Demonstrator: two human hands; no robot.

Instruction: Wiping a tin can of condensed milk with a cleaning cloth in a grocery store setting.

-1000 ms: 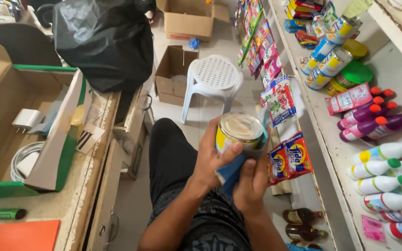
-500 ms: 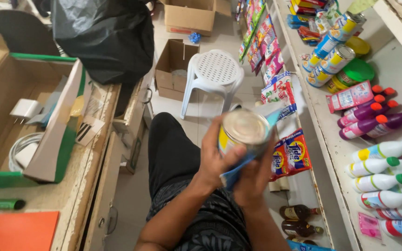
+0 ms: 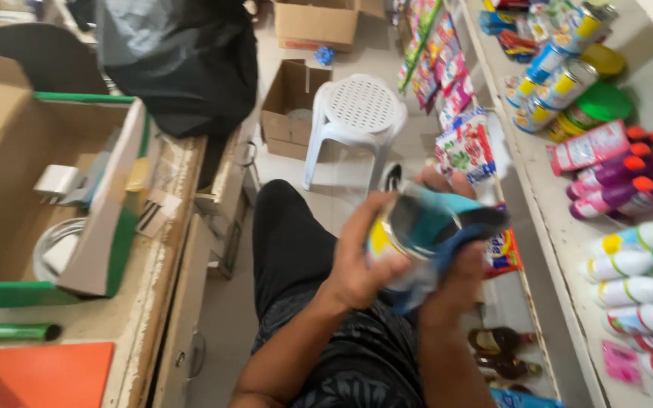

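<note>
One tin (image 3: 402,234); one cloth (image 3: 447,234); two hands.

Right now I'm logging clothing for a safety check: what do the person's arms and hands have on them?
Both forearms are bare, no sleeves in view. The left hand and right hand wear no gloves; motion blur hides any rings or watch.

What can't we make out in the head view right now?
- Can: motion-blurred; the blue cloth covers part of it, so its end is unclear.
- Left hand and right hand: blurred, finger placement unclear.
- Bottles on the shelf: cut off by the right edge.
- Open box on the counter: contents partly hidden by its flap.
</note>
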